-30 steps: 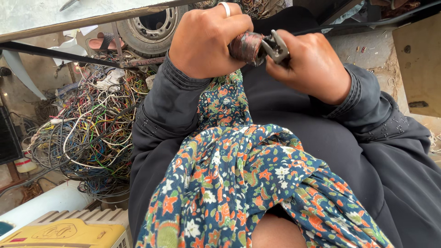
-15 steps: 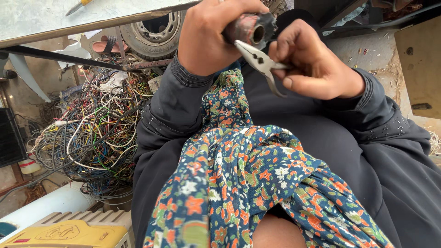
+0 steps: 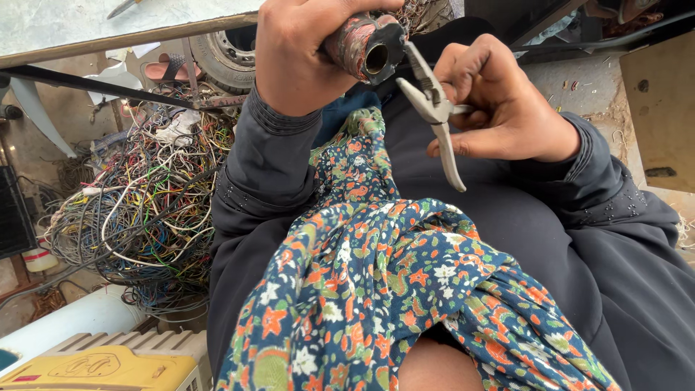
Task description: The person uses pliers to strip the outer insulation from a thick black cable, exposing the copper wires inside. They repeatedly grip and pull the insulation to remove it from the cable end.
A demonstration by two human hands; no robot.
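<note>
Your left hand (image 3: 304, 51) is clenched around one thick reddish cable stub (image 3: 362, 45), high over your lap, its long axis running left to right with the hollow cut end facing right and toward you; your right hand (image 3: 507, 108) grasps one pair of metal pliers (image 3: 433, 108) just right of that end, their nose pointing up-left at it, jaws slightly parted, the free handle slanting down-right. Compared with half a second ago, the pliers stand steeper and the stub has turned its open end more toward you; one tangled wire heap (image 3: 137, 203) lies on the floor at your left, beside one wheel (image 3: 224, 54).
</note>
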